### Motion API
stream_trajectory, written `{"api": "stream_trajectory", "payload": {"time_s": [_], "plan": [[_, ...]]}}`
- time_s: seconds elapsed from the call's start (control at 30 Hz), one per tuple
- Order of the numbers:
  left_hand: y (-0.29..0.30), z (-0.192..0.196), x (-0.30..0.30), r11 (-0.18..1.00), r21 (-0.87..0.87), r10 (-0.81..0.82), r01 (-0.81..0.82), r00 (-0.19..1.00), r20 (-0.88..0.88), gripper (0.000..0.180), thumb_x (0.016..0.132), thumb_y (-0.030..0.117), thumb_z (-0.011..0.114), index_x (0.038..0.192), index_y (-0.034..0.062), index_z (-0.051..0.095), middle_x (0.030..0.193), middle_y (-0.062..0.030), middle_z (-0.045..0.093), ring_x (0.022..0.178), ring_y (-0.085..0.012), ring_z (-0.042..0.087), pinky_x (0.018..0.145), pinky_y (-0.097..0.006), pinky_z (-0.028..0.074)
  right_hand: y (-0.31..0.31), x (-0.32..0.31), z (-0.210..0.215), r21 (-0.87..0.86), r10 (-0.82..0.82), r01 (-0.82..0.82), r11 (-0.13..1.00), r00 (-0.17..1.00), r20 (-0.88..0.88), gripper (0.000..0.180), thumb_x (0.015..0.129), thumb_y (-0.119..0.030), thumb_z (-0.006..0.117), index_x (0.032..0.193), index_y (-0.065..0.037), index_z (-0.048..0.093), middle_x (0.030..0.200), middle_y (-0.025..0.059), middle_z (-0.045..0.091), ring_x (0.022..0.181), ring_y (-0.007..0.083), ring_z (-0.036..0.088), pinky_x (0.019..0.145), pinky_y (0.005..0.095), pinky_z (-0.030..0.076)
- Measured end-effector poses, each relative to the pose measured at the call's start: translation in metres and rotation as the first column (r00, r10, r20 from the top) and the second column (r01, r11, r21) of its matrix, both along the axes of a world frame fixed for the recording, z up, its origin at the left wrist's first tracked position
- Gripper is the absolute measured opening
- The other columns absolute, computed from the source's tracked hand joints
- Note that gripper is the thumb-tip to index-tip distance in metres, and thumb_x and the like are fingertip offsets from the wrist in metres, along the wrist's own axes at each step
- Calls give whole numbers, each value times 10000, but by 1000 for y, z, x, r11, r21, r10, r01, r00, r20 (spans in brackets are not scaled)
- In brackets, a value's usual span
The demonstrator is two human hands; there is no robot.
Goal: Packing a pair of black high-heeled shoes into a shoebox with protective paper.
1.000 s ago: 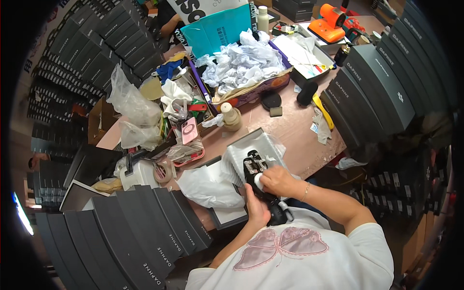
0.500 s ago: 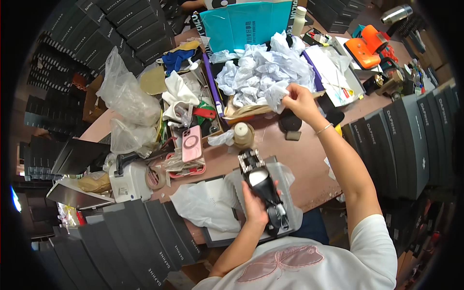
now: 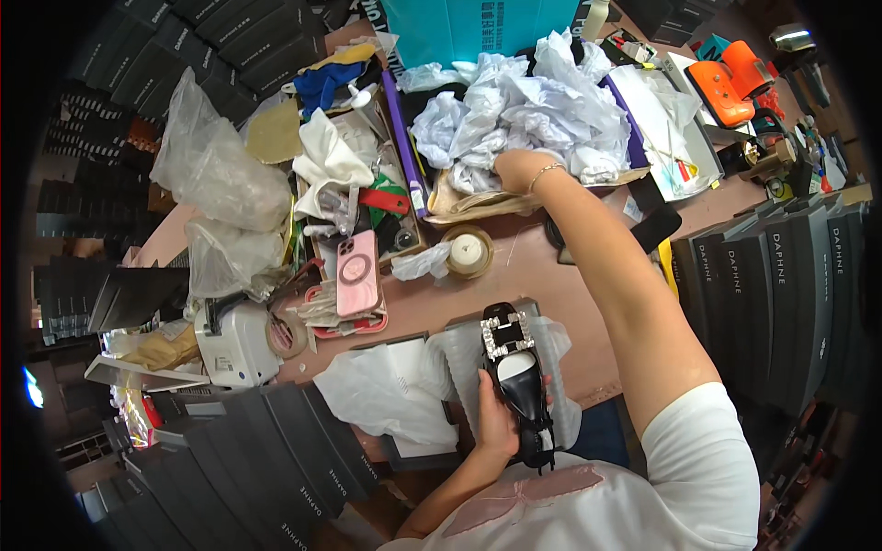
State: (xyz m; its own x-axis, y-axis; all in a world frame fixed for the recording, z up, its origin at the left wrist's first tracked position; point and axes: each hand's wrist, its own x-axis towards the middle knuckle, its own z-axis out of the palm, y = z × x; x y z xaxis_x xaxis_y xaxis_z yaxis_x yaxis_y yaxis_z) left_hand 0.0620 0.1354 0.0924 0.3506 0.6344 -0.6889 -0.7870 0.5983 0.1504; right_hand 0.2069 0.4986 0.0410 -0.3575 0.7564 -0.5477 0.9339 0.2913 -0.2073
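At the near edge of the pinkish surface (image 3: 547, 275), the left hand (image 3: 496, 424) is clasping a glossy black shoe (image 3: 524, 390) with a square, glittering buckle (image 3: 510, 350). Among crumpled white paper (image 3: 542, 119), the right hand (image 3: 521, 169) is resting, its grip impossible to tell.

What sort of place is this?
Likely a shoe workshop or stockroom: dark boxes stand stacked beside the table, the left hand holds a black shoe, and crumpled white paper is heaped nearby.
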Motion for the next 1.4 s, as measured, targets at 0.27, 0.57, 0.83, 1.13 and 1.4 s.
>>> {"api": "stream_trajectory", "payload": {"time_s": [0.27,0.57,0.83,1.13,1.4], "plan": [[-21,-1,-34,991,-22,130,-129,987,92,769,896,680,281,1293,47,463,1184,-160,579,1011,-292,599,760,-428,541,-137,-9,106,582,204,6,813,934,-294,114,789,-139,571,820,-67,653,772,152,629,771,318,640,672,424,504],[-104,25,-37,1000,-12,2,-5,973,-233,690,916,651,308,1299,91,434,1267,-92,520,1166,-243,502,979,-417,403,-400,-67,66,517,536,-332,789,784,-314,122,722,-180,602,766,-70,573,738,65,597,714,207,624,625,345,455],[-121,5,-67,994,-31,99,-109,969,-224,686,897,660,319,1151,60,532,1061,-160,607,882,-326,615,727,-478,517,-406,-31,104,667,272,245,703,775,-571,252,681,-114,669,928,-93,618,754,69,591,691,252,600,632,374,451],[-130,27,-57,989,89,141,-117,924,-357,646,914,647,324,1250,120,488,1191,-65,570,1111,-219,543,940,-401,441,-456,-88,68,248,161,68,966,594,-788,615,952,-487,375,1240,51,451,1263,231,473,1133,382,466,1012,588,244],[-118,28,-62,972,190,191,-138,936,-297,723,879,687,362,1356,146,407,1279,-68,502,1162,-256,500,992,-436,399,-410,-127,87,-292,-236,10,957,616,-751,786,941,-593,254,808,99,602,817,299,606,815,439,591,744,454,447]]}}
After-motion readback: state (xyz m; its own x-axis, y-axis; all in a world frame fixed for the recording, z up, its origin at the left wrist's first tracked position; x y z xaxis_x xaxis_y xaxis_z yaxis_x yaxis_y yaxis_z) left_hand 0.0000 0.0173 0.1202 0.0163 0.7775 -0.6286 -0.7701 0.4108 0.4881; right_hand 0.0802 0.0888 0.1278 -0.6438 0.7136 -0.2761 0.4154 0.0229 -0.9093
